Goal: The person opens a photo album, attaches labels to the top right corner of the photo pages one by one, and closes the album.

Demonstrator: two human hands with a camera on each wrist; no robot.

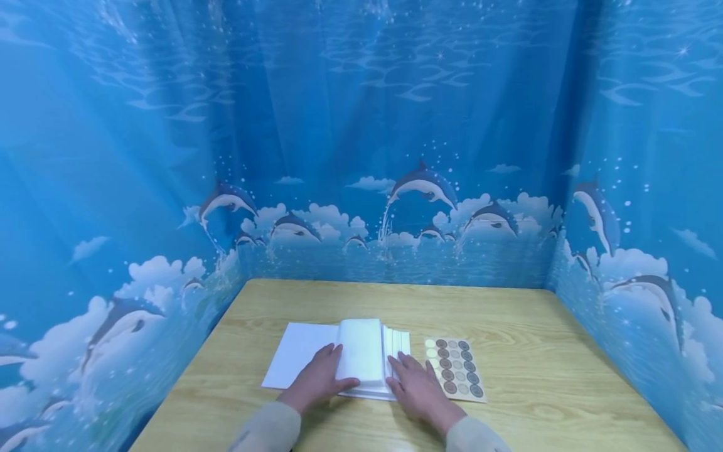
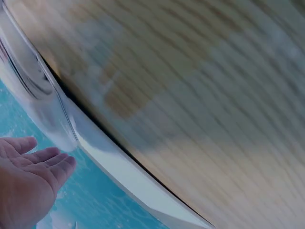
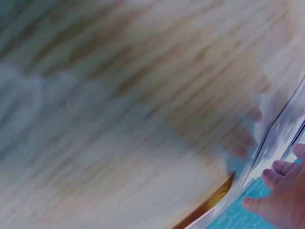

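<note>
Nearest, both hands have fingers extended, not curled: the left hand (image 1: 317,378) touches the left side of the white book's (image 1: 360,351) raised pages, the right hand (image 1: 417,384) rests at their right. Only the left wrist view shows the left palm; both wrist views catch hazy reflections in the wood-grain surface (image 1: 536,345). Only the head view shows the sheet of discs (image 1: 456,370) just beside the right hand; beyond hangs a dolphin curtain (image 1: 395,113).

Head view forward-down, wrist views near table (image 1: 536,351)

The open white book (image 1: 360,351) has the left hand (image 1: 317,378) touching its left, the right hand (image 1: 418,388) touching its right, and a round-sticker sheet (image 1: 456,370) farther right.
</note>
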